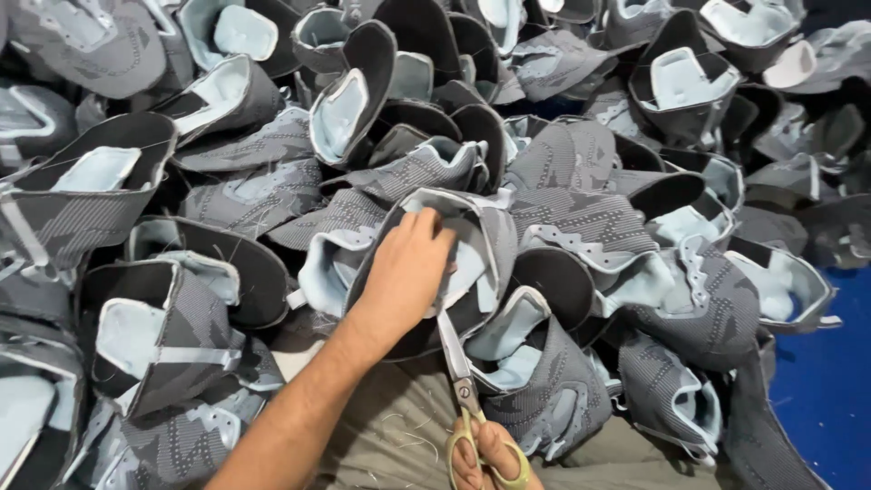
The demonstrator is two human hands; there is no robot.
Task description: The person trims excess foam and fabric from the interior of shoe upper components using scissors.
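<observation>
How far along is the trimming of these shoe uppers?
Done: cannot tell; no finished batch stands apart. In hand: the left hand holds one grey shoe upper while the right hand works scissors at it. Left: a large pile of uppers all around.

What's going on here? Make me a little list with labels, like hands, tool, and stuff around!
Left hand: left hand grips a grey shoe upper with pale blue lining
Right hand: right hand holds scissors with yellow handles
Scissors: blades point up to the gripped shoe upper
Around: pile of grey shoe uppers
Underneath: brownish cloth
Far right: blue floor
</observation>
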